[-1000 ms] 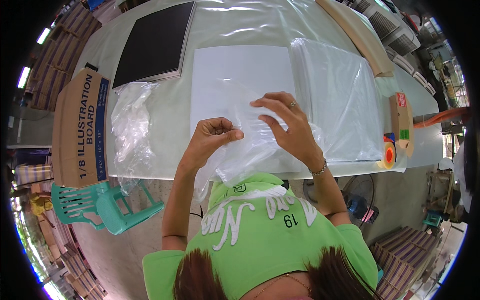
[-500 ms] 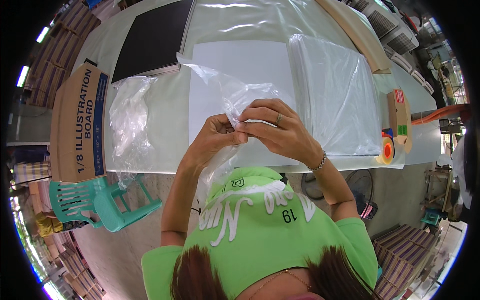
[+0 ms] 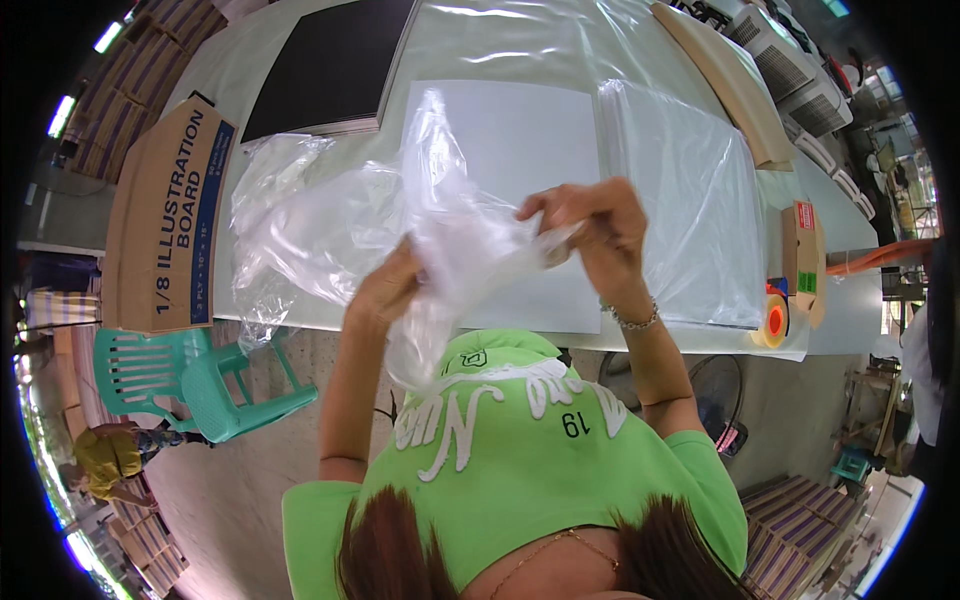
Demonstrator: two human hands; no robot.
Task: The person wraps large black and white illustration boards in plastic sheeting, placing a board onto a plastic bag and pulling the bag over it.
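Note:
A crumpled clear plastic bag (image 3: 465, 255) is stretched between my hands above a white board (image 3: 535, 135) on the table. My left hand (image 3: 390, 283) is closed on one side of the bag, its fingertips partly behind the film. The bag's other side is pinched in my right hand (image 3: 603, 232), slightly higher and farther right. Part of the film sticks up past my hands and part hangs toward my shirt. Left of the board lies more loose clear plastic (image 3: 290, 240). To the right rests a stack of white boards in clear plastic (image 3: 690, 200).
Black boards (image 3: 325, 70) are stacked at the far left, a large cardboard box (image 3: 165, 220) nearer. Tape rolls (image 3: 772, 320) and a small carton (image 3: 803, 255) sit at the right edge. A green plastic chair (image 3: 225, 390) stands left; a person in yellow (image 3: 108, 455) is behind it.
My hands have moved apart, the right one going right, and the bag between them has spread out. The view has shifted slightly. A person has come into view at the lower left.

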